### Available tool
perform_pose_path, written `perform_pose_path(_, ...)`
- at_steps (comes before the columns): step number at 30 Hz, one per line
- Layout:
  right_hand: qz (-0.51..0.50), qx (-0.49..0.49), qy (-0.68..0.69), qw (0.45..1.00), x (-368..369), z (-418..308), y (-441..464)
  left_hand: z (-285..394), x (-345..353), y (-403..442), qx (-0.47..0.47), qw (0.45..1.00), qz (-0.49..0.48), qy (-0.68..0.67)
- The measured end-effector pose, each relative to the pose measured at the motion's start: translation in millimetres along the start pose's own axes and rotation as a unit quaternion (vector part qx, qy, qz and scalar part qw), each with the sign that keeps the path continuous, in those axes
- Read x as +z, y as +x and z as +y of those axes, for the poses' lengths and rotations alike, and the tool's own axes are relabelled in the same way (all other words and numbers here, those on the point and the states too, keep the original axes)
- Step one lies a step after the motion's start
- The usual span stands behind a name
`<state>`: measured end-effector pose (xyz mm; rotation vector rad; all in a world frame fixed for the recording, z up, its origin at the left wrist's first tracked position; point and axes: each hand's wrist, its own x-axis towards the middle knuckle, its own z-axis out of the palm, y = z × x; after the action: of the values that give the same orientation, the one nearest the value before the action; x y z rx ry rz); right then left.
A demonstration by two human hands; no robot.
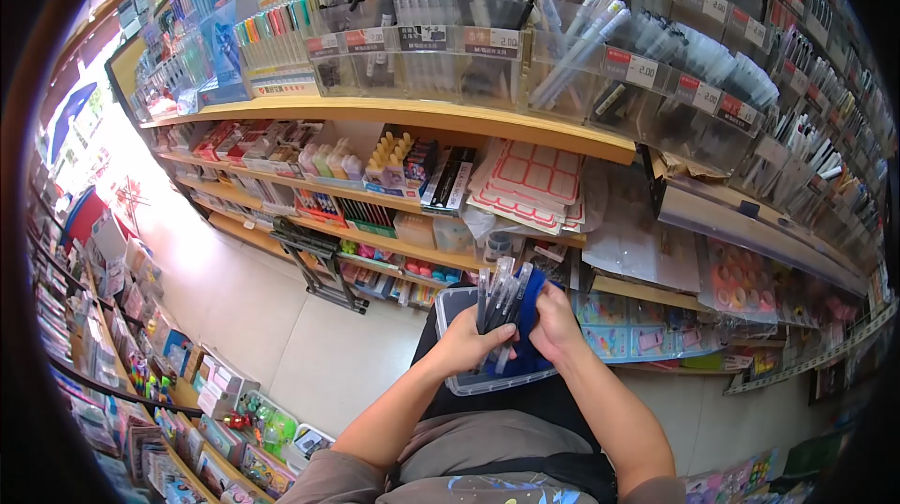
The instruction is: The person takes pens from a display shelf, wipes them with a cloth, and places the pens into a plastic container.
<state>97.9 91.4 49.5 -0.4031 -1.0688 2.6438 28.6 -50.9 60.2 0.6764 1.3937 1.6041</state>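
My left hand [475, 338] is closed around a bunch of pens [502, 293] with clear caps and dark barrels, held upright above my lap. Close beside it, my right hand [558, 324] grips a dark blue cloth [532, 316], which lies against the right side of the pens. Beneath both hands a clear plastic box [459, 301] rests on my lap; the hands and cloth hide most of its inside.
Clear acrylic pen holders [572, 73] with price tags line the wooden shelf [394, 113] ahead. Lower shelves carry boxed stationery and label sheets [534, 180]. A black folding stand [323, 265] is on the floor at left. Racks of goods [169, 410] stand at lower left.
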Motion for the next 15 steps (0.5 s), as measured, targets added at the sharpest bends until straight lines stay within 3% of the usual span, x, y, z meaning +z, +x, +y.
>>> perform_pose_path(8,0.086,-0.097,0.066,0.989,-7.2,-13.0,18.9,-2.3,-0.5,0.3,-0.015,0.996,0.004,0.085)
perform_pose_path(13,0.137,-0.047,0.020,0.989,10.4,4.6,7.7,-7.3,0.2,-0.3,0.038,0.995,0.061,0.068)
perform_pose_path(15,0.096,-0.030,-0.026,0.995,15.3,27.5,-6.4,-10.8,-2.5,-0.1,0.031,0.995,0.068,0.064)
